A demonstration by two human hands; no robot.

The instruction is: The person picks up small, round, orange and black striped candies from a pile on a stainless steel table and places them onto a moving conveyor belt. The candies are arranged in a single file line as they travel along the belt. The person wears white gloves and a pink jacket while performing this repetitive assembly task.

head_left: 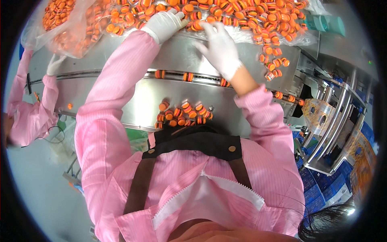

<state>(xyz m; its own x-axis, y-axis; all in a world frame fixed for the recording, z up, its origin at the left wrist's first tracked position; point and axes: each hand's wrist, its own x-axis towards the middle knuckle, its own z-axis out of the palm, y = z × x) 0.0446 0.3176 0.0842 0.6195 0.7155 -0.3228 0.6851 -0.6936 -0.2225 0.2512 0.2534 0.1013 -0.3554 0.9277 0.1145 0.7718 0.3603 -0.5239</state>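
Observation:
A big heap of burger-shaped candies (250, 15), orange with dark and red layers, lies on clear plastic sheeting at the far side of the steel table (177, 52). My left hand (163, 26), in a white glove, rests against the heap's near edge. Its fingers are slightly bent and apart, touching candies. To its right, my gloved right hand (221, 47) reaches up to the same edge, thumb stretched out and fingers spread. Below it runs a narrow conveyor channel (173, 75) carrying single candies in a spaced row. No candy shows clearly gripped in either hand.
Several loose candies (181, 115) lie on the steel close to my apron. Clear bags of candies (60, 24) stand at far left, near another person's gloved hand (55, 64). At right, the channel meets a wrapping machine with metal rollers (336, 121). A teal scoop (326, 24) lies back right.

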